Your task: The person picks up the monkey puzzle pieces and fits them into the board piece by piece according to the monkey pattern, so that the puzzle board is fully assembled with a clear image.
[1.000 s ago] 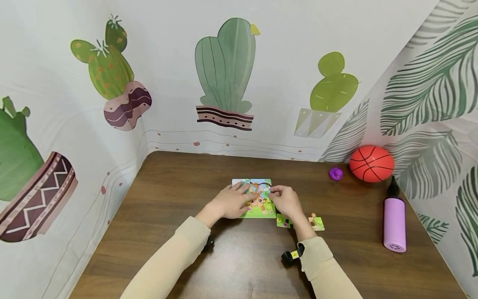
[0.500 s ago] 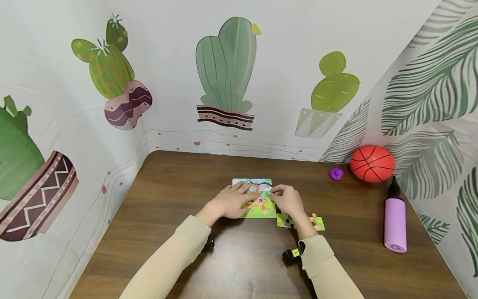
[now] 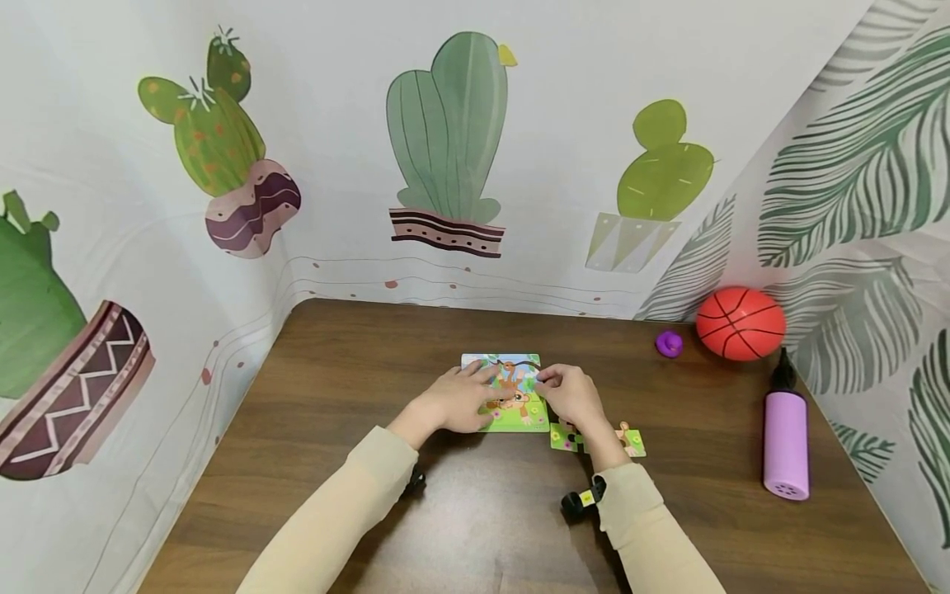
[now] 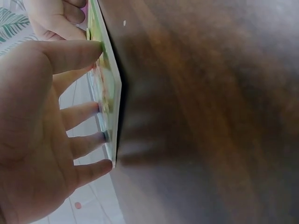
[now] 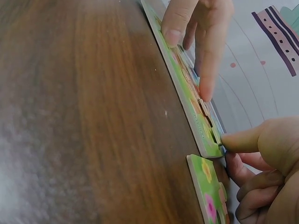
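A jigsaw puzzle (image 3: 515, 422) with a monkey picture lies in its flat tray on the table, in the middle of the head view. My left hand (image 3: 462, 401) rests on it with fingers spread, the fingertips touching its surface in the left wrist view. At the puzzle's right edge, my right hand (image 3: 573, 398) pinches a puzzle piece between thumb and curled fingers; most of that piece is hidden. A dark gap beside it shows in the right wrist view. Loose puzzle pieces (image 3: 566, 438) lie just right of the tray, partly behind my right wrist.
Toward the back right stand a red toy basketball (image 3: 740, 323) and a small purple toy (image 3: 669, 345). A purple hand pump (image 3: 785, 445) lies near the right edge of the brown table (image 3: 356, 346). A printed cloth (image 3: 549, 165) hangs behind.
Both hands stay almost where they were, the left on the puzzle and the right at its right edge. Only a slight shift of the whole view shows.
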Demonstrator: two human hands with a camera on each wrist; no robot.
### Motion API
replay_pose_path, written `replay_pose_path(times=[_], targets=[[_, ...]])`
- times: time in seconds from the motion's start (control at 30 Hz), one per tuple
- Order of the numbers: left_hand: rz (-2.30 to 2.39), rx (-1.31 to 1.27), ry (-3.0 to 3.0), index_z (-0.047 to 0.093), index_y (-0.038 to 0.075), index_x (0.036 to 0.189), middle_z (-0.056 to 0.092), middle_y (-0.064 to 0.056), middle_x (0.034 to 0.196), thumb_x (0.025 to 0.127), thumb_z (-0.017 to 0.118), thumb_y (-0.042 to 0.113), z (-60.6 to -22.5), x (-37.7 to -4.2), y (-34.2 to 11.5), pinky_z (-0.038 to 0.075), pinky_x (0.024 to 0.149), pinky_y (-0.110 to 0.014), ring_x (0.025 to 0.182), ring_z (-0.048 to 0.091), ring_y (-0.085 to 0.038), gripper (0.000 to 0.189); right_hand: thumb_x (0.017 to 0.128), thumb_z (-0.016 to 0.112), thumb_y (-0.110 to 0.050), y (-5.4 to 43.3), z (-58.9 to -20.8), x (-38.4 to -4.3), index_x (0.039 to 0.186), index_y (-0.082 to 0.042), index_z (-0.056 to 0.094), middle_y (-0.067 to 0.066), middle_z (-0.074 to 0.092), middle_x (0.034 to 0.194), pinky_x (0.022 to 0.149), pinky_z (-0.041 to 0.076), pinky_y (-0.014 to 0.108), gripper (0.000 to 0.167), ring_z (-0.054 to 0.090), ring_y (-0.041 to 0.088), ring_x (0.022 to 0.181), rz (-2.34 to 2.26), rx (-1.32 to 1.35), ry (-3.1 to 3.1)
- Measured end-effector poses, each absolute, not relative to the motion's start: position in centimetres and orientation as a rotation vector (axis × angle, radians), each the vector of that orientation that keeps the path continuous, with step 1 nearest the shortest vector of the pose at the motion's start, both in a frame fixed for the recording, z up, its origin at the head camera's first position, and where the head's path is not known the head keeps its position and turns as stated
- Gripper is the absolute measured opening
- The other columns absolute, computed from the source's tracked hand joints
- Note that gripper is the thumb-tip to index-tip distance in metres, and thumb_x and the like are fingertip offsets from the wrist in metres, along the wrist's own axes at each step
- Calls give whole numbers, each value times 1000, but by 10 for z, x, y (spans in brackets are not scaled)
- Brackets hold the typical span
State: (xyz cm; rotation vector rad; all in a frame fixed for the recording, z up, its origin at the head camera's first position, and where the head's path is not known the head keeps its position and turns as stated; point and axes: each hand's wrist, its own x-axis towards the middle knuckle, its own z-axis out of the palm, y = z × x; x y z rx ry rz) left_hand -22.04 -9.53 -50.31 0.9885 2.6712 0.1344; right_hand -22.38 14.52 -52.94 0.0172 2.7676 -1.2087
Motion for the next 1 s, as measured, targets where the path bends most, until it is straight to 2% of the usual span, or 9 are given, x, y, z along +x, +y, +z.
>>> replay_pose_path(times=[0.27,0.4,0.53,0.67,0.87,1.0], targets=[[88,1017,2728,43,29,161,28,-4,169,106,55,46,-505,-214,-96,26,120,-59,154,26,-35,58,98,75,-25,144,-527,-224,108,-10,75,5,71,95,66,51,38,19,63,20,73,-1213,15,2762],[87,1012,2721,45,29,159,31,-4,168,107,54,45,-503,-212,-95,27,120,-58,154,27,-32,56,97,75,-25,145,-527,-224,108,-10,75,6,71,95,60,49,36,18,62,19,69,-1210,24,2762],[97,1017,2723,50,30,157,34,-5,167,105,57,44,-503,-212,-93,30,119,-58,153,30,-34,54,97,75,-26,147,-528,-224,109,-10,74,6,71,96,51,46,33,20,55,18,56,-1230,21,2725],[106,1021,2730,53,31,155,35,-4,167,104,59,44,-505,-215,-94,31,118,-59,152,32,-34,53,96,75,-27,149,-529,-224,112,-9,74,7,70,97,49,44,33,24,52,18,51,-1235,-5,2698],[134,996,2731,51,32,156,33,-4,168,104,59,42,-507,-214,-92,31,118,-59,153,30,-36,53,95,77,-26,147,-528,-222,111,-8,73,7,68,95,49,43,34,25,53,20,54,-1239,-28,2699],[123,985,2734,47,35,158,30,-3,169,106,55,43,-508,-213,-90,30,119,-59,154,25,-36,53,95,78,-27,146,-528,-222,111,-8,73,6,68,94,56,46,34,25,58,20,64,-1213,-24,2724]])
